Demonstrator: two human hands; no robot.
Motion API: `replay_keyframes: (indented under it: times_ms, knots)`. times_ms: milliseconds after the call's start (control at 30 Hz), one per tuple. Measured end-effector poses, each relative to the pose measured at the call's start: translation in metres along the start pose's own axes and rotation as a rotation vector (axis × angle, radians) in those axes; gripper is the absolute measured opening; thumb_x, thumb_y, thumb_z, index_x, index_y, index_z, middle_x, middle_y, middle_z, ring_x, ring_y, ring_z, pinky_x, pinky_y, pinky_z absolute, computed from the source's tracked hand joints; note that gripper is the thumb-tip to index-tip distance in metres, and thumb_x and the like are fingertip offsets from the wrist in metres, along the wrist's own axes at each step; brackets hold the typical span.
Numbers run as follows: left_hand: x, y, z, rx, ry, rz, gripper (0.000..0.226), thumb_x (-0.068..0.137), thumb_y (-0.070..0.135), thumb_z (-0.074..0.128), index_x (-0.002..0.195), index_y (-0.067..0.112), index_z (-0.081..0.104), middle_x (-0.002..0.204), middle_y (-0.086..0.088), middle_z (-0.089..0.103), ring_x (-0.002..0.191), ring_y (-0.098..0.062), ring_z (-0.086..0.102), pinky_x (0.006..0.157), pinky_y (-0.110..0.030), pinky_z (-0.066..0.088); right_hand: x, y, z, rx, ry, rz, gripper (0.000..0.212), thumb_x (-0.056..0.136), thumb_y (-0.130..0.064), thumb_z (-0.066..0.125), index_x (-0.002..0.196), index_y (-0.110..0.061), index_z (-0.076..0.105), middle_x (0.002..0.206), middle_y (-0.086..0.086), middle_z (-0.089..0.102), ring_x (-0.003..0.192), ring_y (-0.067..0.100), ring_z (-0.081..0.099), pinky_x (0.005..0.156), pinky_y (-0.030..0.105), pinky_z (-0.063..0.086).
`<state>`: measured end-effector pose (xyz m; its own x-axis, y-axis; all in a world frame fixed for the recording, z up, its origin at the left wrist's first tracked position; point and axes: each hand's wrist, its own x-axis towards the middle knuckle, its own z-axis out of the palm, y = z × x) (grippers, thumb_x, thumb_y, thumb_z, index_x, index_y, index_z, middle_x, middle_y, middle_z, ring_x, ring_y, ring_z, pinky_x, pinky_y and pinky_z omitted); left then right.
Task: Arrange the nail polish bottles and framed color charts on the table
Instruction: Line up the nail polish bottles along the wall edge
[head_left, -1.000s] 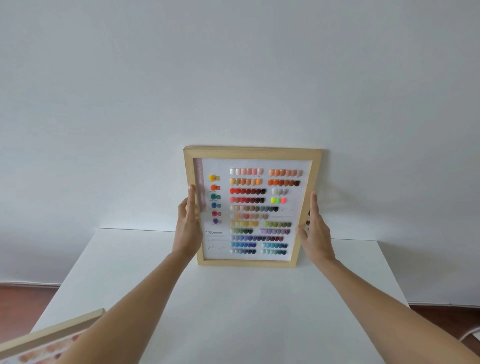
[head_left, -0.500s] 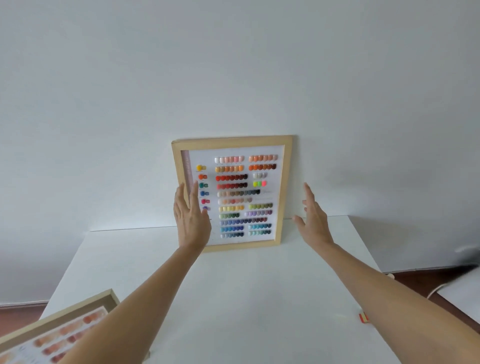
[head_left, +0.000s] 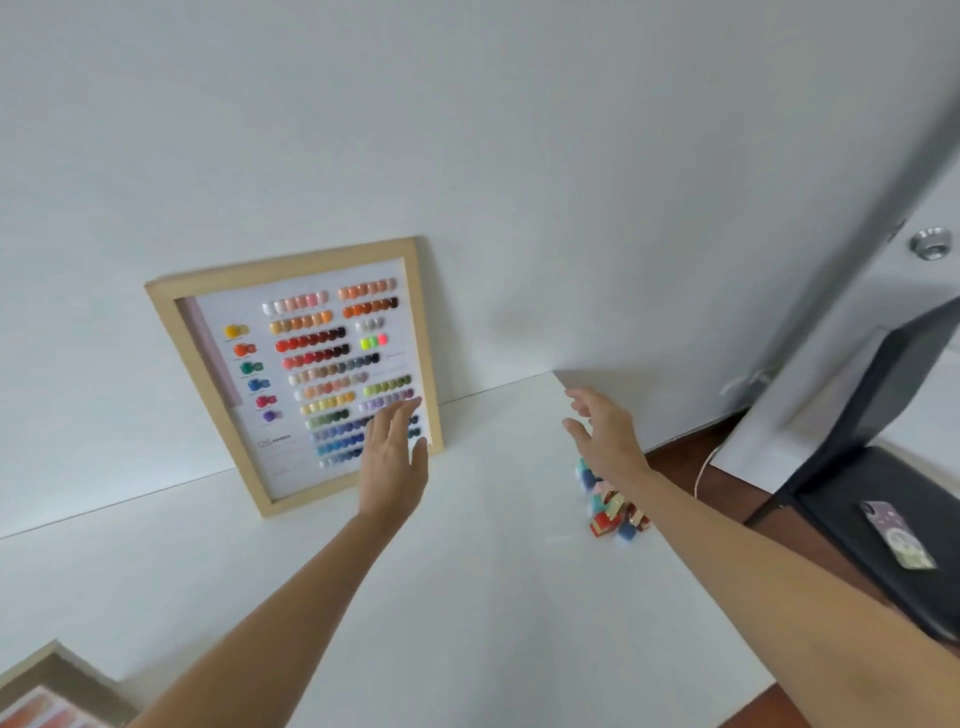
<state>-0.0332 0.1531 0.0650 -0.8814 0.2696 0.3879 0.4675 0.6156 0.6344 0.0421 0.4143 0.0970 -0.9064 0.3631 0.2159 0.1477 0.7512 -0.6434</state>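
2nd framed chart (head_left: 47, 696) at near-left corner of white surface (head_left: 493, 597). Mid: left hand (head_left: 392, 462) & right hand (head_left: 605, 436), fingers spread, holding nothing; nail polish bottles (head_left: 613, 506) under right wrist. Far: framed color chart (head_left: 296, 374) upright vs. wall (head_left: 467, 130).

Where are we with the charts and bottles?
Done: one color chart stands against the wall. In hand: nothing; left hand and right hand are open. Left: the bottles clustered at the table edge, and the second chart near you.
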Motion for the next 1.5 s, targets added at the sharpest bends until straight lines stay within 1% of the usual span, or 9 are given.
replay_keyframes:
  times_ms: [200,300,567,800,967,1067,1233,1367,1500]
  knots:
    - [-0.009,0.038,0.056,-0.057,-0.149,0.026,0.040,0.091,0.010,0.056,0.130,0.017,0.052,0.127,-0.001,0.054,0.109,-0.024,0.056,0.090,-0.036,0.052,-0.002,0.062,-0.047,-0.077,-0.033,0.080,0.025,0.090,-0.003,0.057,0.114,-0.004,0.062,0.112,0.012,0.068,0.104,0.020,0.062,0.091,0.025,0.048]
    - [-0.009,0.058,0.085,-0.075,-0.199,0.018,0.037,0.093,0.013,0.056,0.130,0.017,0.054,0.127,0.001,0.054,0.112,-0.020,0.058,0.091,-0.033,0.052,0.004,0.093,-0.060,-0.108,-0.076,0.081,0.021,0.089,-0.001,0.056,0.109,-0.003,0.065,0.107,0.013,0.070,0.098,0.019,0.063,0.085,0.020,0.044]
    - [-0.007,0.109,0.160,-0.030,-0.351,-0.051,0.029,0.096,0.019,0.055,0.125,0.020,0.060,0.127,0.001,0.057,0.112,-0.017,0.059,0.097,-0.030,0.051,0.016,0.159,-0.071,-0.111,-0.293,0.020,0.011,0.088,0.000,0.059,0.090,-0.001,0.069,0.090,0.012,0.073,0.086,0.024,0.066,0.081,0.031,0.052]
    - [-0.007,0.129,0.206,-0.016,-0.502,-0.090,0.022,0.095,0.016,0.054,0.112,0.020,0.068,0.115,0.001,0.063,0.096,-0.014,0.064,0.082,-0.021,0.047,0.017,0.181,-0.061,-0.016,-0.486,-0.025,0.007,0.086,-0.005,0.063,0.085,-0.005,0.070,0.085,0.008,0.072,0.077,0.015,0.063,0.071,0.019,0.046]
    - [-0.012,0.132,0.223,-0.027,-0.595,-0.152,0.017,0.094,0.017,0.053,0.101,0.017,0.069,0.104,-0.001,0.069,0.092,-0.017,0.065,0.083,-0.030,0.052,0.014,0.181,-0.048,0.021,-0.559,0.036,0.012,0.077,-0.016,0.074,0.082,-0.006,0.069,0.080,0.006,0.070,0.074,0.017,0.062,0.068,0.026,0.049]
    - [-0.018,0.127,0.228,-0.039,-0.614,-0.163,0.016,0.092,0.017,0.053,0.098,0.018,0.067,0.102,0.001,0.068,0.091,-0.016,0.065,0.079,-0.025,0.050,0.014,0.181,-0.040,0.008,-0.575,0.030,0.008,0.076,-0.012,0.072,0.078,-0.006,0.069,0.078,0.004,0.071,0.072,0.017,0.063,0.064,0.023,0.048]
    - [-0.027,0.119,0.230,-0.047,-0.637,-0.142,0.019,0.097,0.023,0.046,0.103,0.019,0.064,0.105,-0.001,0.066,0.091,-0.017,0.061,0.079,-0.029,0.051,0.017,0.179,-0.028,-0.073,-0.575,0.008,0.006,0.078,-0.010,0.068,0.081,-0.005,0.070,0.077,0.007,0.073,0.069,0.020,0.062,0.068,0.034,0.052]
    - [-0.014,0.117,0.232,-0.023,-0.544,-0.176,0.022,0.101,0.018,0.039,0.109,0.016,0.059,0.113,-0.003,0.065,0.098,-0.019,0.063,0.082,-0.026,0.051,0.013,0.178,-0.020,-0.119,-0.548,0.022,0.005,0.084,-0.010,0.063,0.085,-0.006,0.066,0.079,0.005,0.074,0.072,0.017,0.066,0.073,0.036,0.057]
    - [0.014,0.116,0.236,-0.006,-0.437,-0.170,0.037,0.099,0.002,0.038,0.128,0.019,0.054,0.134,-0.003,0.054,0.115,-0.020,0.058,0.093,-0.023,0.044,0.007,0.173,-0.014,-0.095,-0.517,-0.010,0.017,0.088,-0.017,0.063,0.104,-0.014,0.059,0.092,0.002,0.073,0.079,0.017,0.069,0.076,0.034,0.059]
